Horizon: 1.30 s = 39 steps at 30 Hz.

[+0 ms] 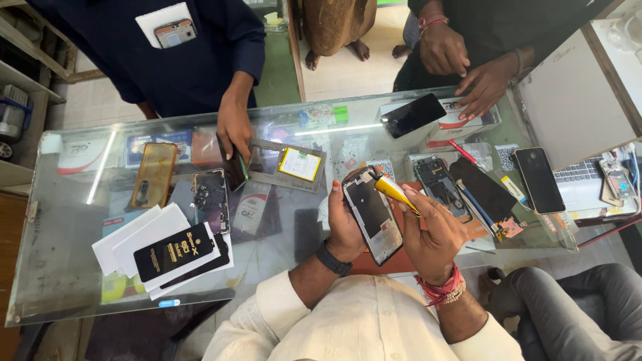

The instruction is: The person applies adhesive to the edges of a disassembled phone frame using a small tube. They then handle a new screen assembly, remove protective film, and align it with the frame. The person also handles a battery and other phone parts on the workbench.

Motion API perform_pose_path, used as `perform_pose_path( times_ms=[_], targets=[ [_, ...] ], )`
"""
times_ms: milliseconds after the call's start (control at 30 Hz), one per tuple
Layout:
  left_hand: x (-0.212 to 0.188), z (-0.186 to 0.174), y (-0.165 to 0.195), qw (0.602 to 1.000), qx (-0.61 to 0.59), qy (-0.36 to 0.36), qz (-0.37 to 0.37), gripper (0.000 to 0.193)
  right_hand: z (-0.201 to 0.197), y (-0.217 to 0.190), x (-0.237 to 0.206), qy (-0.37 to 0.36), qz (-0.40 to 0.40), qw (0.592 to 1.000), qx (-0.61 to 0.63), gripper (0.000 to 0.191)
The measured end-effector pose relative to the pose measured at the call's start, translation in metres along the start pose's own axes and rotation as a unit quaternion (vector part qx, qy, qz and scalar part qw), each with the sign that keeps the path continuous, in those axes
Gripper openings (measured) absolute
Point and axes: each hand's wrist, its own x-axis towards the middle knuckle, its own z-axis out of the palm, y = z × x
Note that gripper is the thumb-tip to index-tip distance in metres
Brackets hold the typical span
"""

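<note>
Hands meet near the middle of the frame: the left hand is curled tight around an open phone frame, and the right hand is closed around a yellow glue tube whose tip touches the top edge of the frame. Glue could squirt out too fast if the tube gets squeezed hard, and it might run onto the dark inside. At the upper left, another person's hand rests on the glass counter, near other opened phones.

Bare glass counter at near left; opened phones, white packets and a co-worker's hand crowding the middle.
</note>
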Motion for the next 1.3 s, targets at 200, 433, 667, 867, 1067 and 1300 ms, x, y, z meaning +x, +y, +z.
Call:
perform_pose_path(
  times_ms=[200,433,667,867,1067,1300],
  targets=[
    [0.0015,-0.0014,0.0004,1.000,0.011,0.001,0.003,0.074,0.0016,-0.0021,0.0042,-0.002,-0.001,1.000,0.008,0.024],
    [0.0018,-0.0023,0.0003,1.000,0.027,0.008,0.007,0.073,0.0037,-0.0028,0.0064,0.003,-0.004,1.000,0.008,0.023],
    [0.0024,0.0026,0.0038,0.999,0.038,-0.009,0.010,0.073,0.0042,-0.0012,0.0060,0.001,0.000,1.000,0.013,0.022],
    [0.0040,0.0060,0.0052,0.999,0.036,0.006,-0.002,0.073,0.0050,-0.0005,0.0060,-0.001,0.002,1.000,0.011,0.022],
    [0.0021,0.0016,0.0024,0.999,0.040,-0.006,0.012,0.074,0.0041,0.0001,0.0062,0.000,0.000,1.000,0.008,0.023],
    [0.0012,0.0019,0.0004,0.999,0.038,0.013,0.008,0.074,0.0032,-0.0008,0.0052,0.004,0.001,1.000,0.011,0.022]
  ],
)
